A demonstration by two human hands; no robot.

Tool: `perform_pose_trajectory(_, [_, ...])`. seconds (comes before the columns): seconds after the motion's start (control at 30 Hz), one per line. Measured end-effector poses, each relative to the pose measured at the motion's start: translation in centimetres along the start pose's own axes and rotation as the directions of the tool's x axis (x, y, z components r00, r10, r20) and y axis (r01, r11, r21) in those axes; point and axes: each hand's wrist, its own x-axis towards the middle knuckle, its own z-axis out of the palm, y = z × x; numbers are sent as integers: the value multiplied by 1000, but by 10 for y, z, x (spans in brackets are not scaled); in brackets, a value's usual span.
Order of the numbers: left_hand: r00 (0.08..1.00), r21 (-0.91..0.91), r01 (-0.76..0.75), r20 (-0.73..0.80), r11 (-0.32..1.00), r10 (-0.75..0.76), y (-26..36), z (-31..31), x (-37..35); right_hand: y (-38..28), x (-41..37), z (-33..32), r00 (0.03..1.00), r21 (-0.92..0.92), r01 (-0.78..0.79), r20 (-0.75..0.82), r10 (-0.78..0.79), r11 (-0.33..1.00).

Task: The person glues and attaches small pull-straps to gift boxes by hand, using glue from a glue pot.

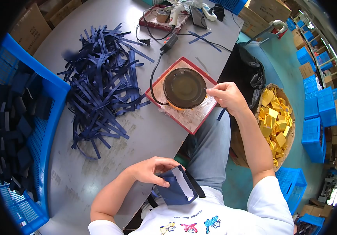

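Note:
My left hand (151, 170) is closed on a small navy box (176, 187), tilted against my lap, its open side showing a white inside. Thumb and fingers of my right hand (229, 98) are pinched at the right rim of a round dark pot (185, 87). A short navy ribbon (221, 114) hangs below that hand; its upper part is hidden by the fingers. The pot has brownish contents and stands on a red-edged, glue-smeared square board (192, 121). To the left lies a tangled heap of navy ribbons (102, 86).
A blue crate (55, 105) at the left holds many dark boxes (19, 129). A carton (240, 150) of yellow boxes (276, 121) stands at the right, by a black plastic bag (246, 66). A power cord (152, 78) runs to the pot. Behind it sits a cluttered red tray (162, 17).

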Motion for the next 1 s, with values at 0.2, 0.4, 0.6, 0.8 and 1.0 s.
perform_pose_trajectory(0.2, [945,142,-224,-210,964,251,8,-2,-5,3,-21,-6,996,92,45,75,-52,995])
perform_pose_trajectory(0.4, [798,122,-378,-460,918,390,10,-11,-15,-11,-70,10,960,95,58,266,-82,994])
perform_pose_trajectory(0.6, [786,223,-369,-444,902,431,14,-11,-21,-22,-109,34,871,-118,157,485,-81,980])
perform_pose_trajectory(0.8, [790,269,-343,-436,900,432,17,-5,-21,-13,-117,54,784,-228,389,590,-192,893])
perform_pose_trajectory(1.0, [790,297,-327,-435,897,432,22,-1,-21,-9,-113,64,753,-322,467,633,-180,824])
